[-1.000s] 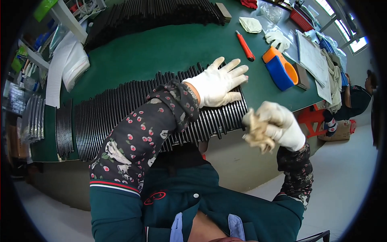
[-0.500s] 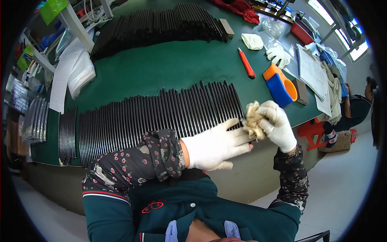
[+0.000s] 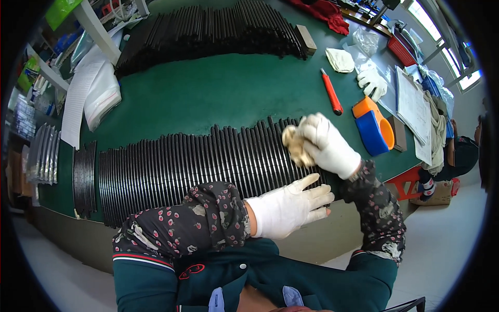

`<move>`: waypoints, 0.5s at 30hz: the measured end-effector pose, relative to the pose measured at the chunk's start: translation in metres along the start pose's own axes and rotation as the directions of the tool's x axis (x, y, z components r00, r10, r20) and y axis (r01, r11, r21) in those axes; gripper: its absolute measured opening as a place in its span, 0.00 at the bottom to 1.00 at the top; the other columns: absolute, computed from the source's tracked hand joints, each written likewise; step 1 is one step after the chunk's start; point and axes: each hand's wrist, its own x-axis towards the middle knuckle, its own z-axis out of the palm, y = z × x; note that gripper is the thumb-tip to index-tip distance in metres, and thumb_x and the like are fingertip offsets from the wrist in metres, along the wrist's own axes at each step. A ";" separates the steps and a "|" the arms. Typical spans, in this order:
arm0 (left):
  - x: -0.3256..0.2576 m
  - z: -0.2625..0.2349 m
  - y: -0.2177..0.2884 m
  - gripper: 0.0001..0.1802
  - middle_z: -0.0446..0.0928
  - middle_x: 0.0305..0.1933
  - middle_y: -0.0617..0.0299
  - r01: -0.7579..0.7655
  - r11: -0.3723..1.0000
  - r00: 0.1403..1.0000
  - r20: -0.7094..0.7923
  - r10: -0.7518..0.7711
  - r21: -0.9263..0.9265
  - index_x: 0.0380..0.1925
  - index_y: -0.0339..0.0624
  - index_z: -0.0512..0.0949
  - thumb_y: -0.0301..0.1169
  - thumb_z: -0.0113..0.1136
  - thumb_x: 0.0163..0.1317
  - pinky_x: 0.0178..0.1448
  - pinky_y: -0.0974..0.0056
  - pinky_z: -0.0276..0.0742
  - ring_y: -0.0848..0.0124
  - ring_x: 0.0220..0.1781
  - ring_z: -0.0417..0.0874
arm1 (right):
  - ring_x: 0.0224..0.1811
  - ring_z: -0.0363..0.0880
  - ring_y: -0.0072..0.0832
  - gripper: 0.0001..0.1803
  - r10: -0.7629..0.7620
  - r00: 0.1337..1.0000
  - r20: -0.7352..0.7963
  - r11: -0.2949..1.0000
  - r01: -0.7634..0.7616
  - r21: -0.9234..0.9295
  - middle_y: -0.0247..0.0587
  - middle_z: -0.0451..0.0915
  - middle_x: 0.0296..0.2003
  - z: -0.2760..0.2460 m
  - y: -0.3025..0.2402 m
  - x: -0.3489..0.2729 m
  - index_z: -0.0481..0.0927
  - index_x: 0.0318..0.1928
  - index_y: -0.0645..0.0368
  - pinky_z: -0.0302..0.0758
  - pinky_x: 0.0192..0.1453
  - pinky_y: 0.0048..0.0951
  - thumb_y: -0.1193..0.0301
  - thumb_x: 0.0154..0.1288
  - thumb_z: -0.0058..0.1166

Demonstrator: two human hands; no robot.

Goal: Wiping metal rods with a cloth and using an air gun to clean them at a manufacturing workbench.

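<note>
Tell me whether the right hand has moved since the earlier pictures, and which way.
Yes: judged against the red box cutter, the right hand has moved leftward and closer to it.

A red cutter (image 3: 332,94) is being carried by the green desk (image 3: 218,88), near an orange-and-blue holder (image 3: 371,134) that is being flanked by a grey block (image 3: 398,134). Farther back, a folded white cloth (image 3: 340,60), a loose white glove (image 3: 372,83), a clear plastic bag (image 3: 366,40) and a red basket (image 3: 402,50) are being seen; papers (image 3: 410,101) are lying on the right. At left, a long paper sheet (image 3: 75,117) is being flanked by a white plastic packet (image 3: 104,99). Beyond the desk, a cardboard box (image 3: 439,193) and another person (image 3: 465,156) are being partly cut off by shadow and furniture.
</note>
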 end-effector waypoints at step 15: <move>-0.002 0.025 0.002 0.25 0.68 0.60 0.50 0.007 0.998 0.962 -0.271 -0.025 -0.066 0.53 0.39 0.76 0.35 0.53 0.54 0.72 0.56 0.57 0.56 0.66 0.66 | 0.35 0.71 0.39 0.12 -0.184 0.946 0.268 0.943 0.093 0.320 0.38 0.71 0.30 -0.001 -0.035 0.001 0.77 0.37 0.55 0.72 0.40 0.35 0.72 0.50 0.60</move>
